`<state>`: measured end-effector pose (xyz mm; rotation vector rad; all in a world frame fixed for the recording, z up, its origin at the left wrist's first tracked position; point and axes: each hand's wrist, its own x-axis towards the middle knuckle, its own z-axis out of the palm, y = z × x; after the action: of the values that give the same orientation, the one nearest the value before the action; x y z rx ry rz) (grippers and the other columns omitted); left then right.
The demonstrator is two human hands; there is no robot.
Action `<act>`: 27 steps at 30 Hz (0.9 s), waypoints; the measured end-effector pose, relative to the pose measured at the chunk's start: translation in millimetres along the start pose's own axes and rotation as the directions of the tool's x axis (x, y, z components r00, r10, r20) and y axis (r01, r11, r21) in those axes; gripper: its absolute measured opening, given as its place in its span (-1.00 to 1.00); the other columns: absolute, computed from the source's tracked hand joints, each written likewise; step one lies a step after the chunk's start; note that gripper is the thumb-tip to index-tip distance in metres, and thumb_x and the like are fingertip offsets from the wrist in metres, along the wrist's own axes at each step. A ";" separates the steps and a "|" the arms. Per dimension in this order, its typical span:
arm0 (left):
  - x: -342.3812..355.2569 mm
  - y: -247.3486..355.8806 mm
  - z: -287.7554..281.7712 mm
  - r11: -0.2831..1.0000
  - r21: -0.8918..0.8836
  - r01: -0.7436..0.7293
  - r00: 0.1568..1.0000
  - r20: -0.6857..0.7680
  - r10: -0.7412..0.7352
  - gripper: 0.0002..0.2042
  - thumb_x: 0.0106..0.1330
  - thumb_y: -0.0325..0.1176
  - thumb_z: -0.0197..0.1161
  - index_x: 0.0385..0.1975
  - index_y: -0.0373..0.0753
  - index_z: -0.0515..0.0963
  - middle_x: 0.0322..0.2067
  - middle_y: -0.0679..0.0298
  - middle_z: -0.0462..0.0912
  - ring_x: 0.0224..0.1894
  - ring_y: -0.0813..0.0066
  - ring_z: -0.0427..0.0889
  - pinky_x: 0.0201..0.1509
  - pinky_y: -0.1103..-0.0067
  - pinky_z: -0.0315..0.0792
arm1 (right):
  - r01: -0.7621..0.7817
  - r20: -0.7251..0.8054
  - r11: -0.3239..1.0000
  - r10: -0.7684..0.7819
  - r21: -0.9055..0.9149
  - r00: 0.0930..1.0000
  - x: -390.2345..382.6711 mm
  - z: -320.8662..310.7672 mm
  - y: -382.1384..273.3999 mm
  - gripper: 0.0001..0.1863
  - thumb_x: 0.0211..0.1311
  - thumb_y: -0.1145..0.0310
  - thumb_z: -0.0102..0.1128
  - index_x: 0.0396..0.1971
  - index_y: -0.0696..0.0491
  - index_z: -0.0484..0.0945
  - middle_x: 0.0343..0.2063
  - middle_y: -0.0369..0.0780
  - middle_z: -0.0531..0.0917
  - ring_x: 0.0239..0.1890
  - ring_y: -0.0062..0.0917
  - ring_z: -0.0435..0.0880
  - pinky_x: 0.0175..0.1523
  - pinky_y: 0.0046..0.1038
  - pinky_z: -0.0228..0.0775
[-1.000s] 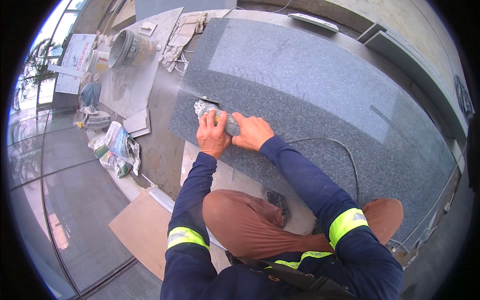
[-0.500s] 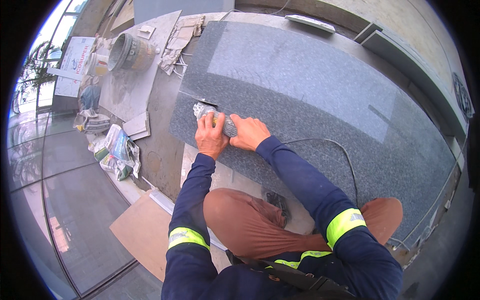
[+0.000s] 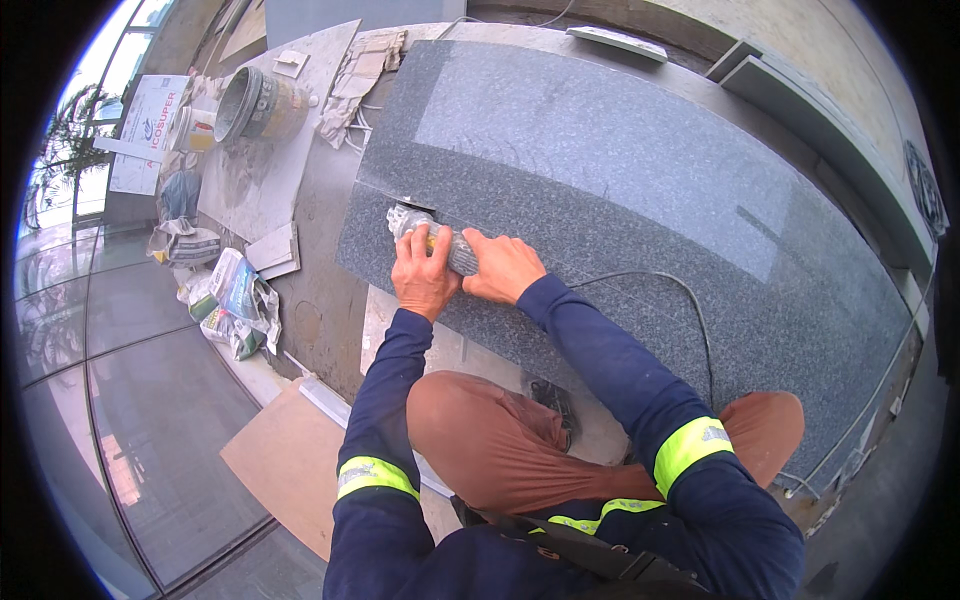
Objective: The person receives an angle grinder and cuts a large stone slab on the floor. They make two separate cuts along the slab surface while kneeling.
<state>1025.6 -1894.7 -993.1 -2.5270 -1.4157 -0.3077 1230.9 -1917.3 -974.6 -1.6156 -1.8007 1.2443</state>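
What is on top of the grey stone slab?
A power tool, held by the left hand and right hand, and a dark cable; the slab beneath them is hidden.

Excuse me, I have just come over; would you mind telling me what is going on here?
A person in a navy top is bent over a large grey speckled stone slab, holding a dusty handheld power tool in both hands. The left hand grips it nearer the disc, the right hand its rear end. The disc is at the slab's surface, towards its left end; whether it is spinning is unclear. A cord curves across the slab.
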 end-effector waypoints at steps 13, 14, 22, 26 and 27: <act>-0.3 9.7 -7.8 1.000 -0.011 -0.009 1.000 0.004 0.009 -0.33 -0.09 -0.42 0.43 0.20 0.03 0.61 0.18 0.10 0.61 0.17 -0.12 0.63 0.05 0.19 0.69 | 0.003 -0.011 1.000 -0.003 -0.008 1.000 -13.0 -8.8 -1.4 -0.39 0.06 0.24 0.39 0.15 0.14 0.54 -0.18 0.20 0.79 -0.03 0.17 0.79 0.11 0.10 0.65; -0.6 9.3 -7.6 1.000 -0.014 -0.009 1.000 0.002 0.009 -0.33 -0.09 -0.42 0.43 0.20 0.03 0.61 0.18 0.10 0.61 0.17 -0.11 0.63 0.05 0.19 0.69 | 0.004 -0.016 1.000 -0.004 -0.010 1.000 -12.9 -8.4 -1.6 -0.40 0.06 0.24 0.39 0.13 0.14 0.54 -0.18 0.20 0.79 -0.04 0.17 0.79 0.10 0.10 0.65; 0.5 -3.9 3.6 1.000 -0.004 0.001 1.000 0.000 -0.001 -0.34 -0.09 -0.41 0.45 0.19 0.04 0.61 0.19 0.12 0.62 0.16 -0.09 0.63 0.02 0.21 0.70 | 0.002 -0.004 1.000 -0.002 -0.011 1.000 4.2 3.0 -1.0 -0.43 0.07 0.23 0.39 0.10 0.13 0.55 -0.17 0.18 0.80 -0.04 0.17 0.79 0.11 0.10 0.65; 5.4 -13.1 10.3 1.000 -0.005 0.004 1.000 0.022 -0.003 -0.33 -0.11 -0.40 0.46 0.18 0.05 0.61 0.19 0.13 0.62 0.16 -0.07 0.63 0.03 0.21 0.71 | -0.001 -0.008 1.000 0.001 -0.020 1.000 15.3 8.2 -0.1 -0.43 0.08 0.24 0.39 0.11 0.12 0.56 -0.16 0.17 0.80 -0.02 0.15 0.80 0.12 0.09 0.66; 6.1 -14.9 10.9 1.000 0.004 0.006 0.999 0.031 -0.007 -0.32 -0.12 -0.39 0.46 0.18 0.05 0.61 0.19 0.13 0.62 0.16 -0.07 0.63 0.03 0.21 0.71 | 0.002 -0.008 1.000 -0.002 -0.021 1.000 17.5 9.2 0.4 -0.43 0.08 0.24 0.39 0.11 0.12 0.56 -0.16 0.16 0.80 -0.02 0.15 0.80 0.12 0.09 0.66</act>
<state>1016.8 -1879.0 -1000.2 -2.5352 -1.4348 -0.2676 1219.7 -1904.0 -983.9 -1.6278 -1.8162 1.2196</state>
